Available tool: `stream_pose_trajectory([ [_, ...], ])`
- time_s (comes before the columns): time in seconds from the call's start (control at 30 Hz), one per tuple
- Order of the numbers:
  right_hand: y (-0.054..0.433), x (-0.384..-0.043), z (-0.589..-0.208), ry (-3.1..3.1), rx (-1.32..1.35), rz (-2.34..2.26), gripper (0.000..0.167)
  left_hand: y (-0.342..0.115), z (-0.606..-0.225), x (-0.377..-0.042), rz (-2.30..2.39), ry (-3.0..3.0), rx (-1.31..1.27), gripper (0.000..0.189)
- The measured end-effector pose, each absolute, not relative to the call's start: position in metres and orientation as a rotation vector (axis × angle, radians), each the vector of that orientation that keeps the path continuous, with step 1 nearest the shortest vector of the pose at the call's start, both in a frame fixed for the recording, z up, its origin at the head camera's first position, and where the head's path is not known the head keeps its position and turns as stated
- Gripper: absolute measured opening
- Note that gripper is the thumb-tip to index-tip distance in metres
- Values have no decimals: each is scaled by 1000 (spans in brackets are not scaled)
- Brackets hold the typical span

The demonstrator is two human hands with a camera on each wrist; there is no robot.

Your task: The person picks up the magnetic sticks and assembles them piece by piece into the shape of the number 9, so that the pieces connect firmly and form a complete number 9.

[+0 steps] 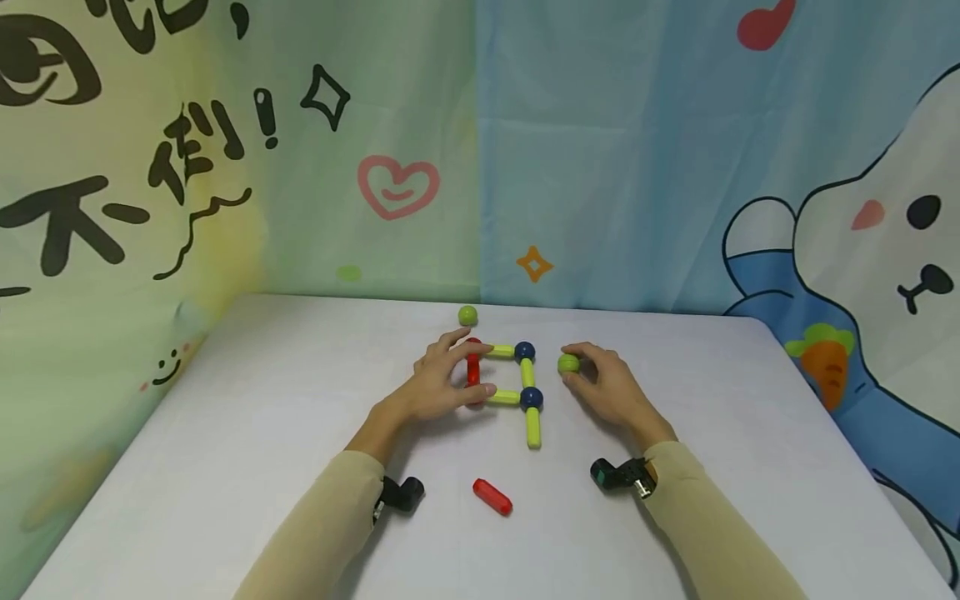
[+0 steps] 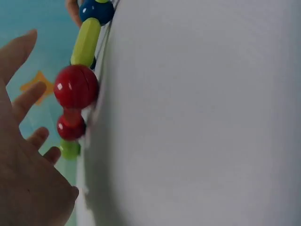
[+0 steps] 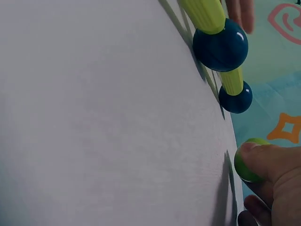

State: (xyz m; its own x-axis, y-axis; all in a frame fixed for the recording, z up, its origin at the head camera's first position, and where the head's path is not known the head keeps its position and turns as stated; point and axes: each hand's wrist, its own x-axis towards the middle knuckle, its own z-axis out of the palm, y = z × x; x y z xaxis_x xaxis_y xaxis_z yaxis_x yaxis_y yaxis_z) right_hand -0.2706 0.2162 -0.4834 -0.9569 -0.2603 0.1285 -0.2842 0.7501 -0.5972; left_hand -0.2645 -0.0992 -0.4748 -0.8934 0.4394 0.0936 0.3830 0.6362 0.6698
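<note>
A square frame of sticks and balls lies flat on the table. Its left side is a red stick (image 1: 473, 369) between two red balls, the nearer red ball (image 2: 76, 87) large in the left wrist view. Yellow-green sticks (image 1: 528, 372) join the far blue ball (image 1: 525, 352) and the near blue ball (image 1: 531, 398), and one more stick (image 1: 533, 428) points toward me. My left hand (image 1: 431, 385) is around the red side, thumb and fingers extended. Right of the frame, my right hand (image 1: 606, 387) pinches a green ball (image 1: 568, 363) between thumb and fingers.
Behind the frame, near the table's far edge, sits another green ball (image 1: 468, 316). A loose red stick (image 1: 492, 497) lies closer to me, between the forearms. The white table (image 1: 300, 350) ends at a printed cloth backdrop (image 1: 600, 167).
</note>
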Motion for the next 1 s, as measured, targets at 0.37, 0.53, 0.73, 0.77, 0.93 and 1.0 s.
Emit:
stream_pose_trajectory([
  [0.37,217,-250,-479,-2919,543,987,39,-74,-451,-260,802,2811,1041,51],
  [0.53,222,-244,-477,-2899,577,957,37,-63,-450,-256,656,2816,1123,43],
  [0.73,228,-235,-477,-2864,634,988,35,-52,-450,-252,543,2792,1218,40],
  [0.77,229,-234,-477,-2856,644,999,36,-50,-450,-251,533,2787,1225,39],
  [0.93,230,-226,-478,-2835,704,1011,45,-41,-451,-248,469,2774,1219,37],
  [1.0,229,-222,-478,-2833,717,1017,46,-38,-451,-247,438,2775,1213,36],
])
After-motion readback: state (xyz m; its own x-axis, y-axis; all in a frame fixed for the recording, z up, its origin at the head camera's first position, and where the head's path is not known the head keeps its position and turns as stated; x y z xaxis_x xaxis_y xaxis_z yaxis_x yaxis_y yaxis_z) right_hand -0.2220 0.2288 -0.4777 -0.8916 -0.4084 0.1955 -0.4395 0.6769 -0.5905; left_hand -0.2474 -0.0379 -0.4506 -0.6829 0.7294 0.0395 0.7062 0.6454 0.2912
